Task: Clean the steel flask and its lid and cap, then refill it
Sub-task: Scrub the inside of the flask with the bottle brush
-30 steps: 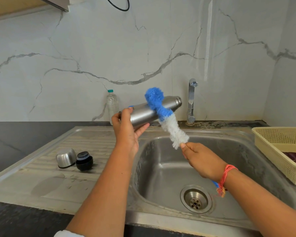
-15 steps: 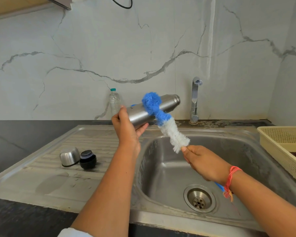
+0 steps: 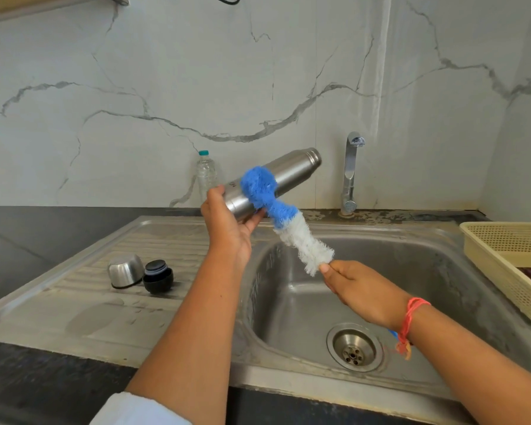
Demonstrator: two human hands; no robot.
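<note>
- Plastic bottle (image 3: 206,176) stands upright at the wall, just behind the left hand (image 3: 227,222).
- Tap (image 3: 350,170) stands beyond the right hand (image 3: 354,286), well apart from it.
- Cream basket (image 3: 503,256) sits far to the right of the right hand; dark contents, not identifiable.
- Drain (image 3: 354,346) lies below the right wrist, in the sink (image 3: 442,271) bowl.
- Brush (image 3: 288,222), blue head and white lower bristles, crosses in front of the flask (image 3: 292,173) and hides part of its middle.
- Left hand curls round the flask's base end, thumb on top, fingers beneath.
- Right hand pinches the brush at its white lower end.
- Flask: bare steel, uncapped, held tilted over the sink's back edge, mouth up and towards the tap.
- Steel cap (image 3: 124,270) and black lid (image 3: 158,276) sit side by side on the draining board, down and left of the left hand.
</note>
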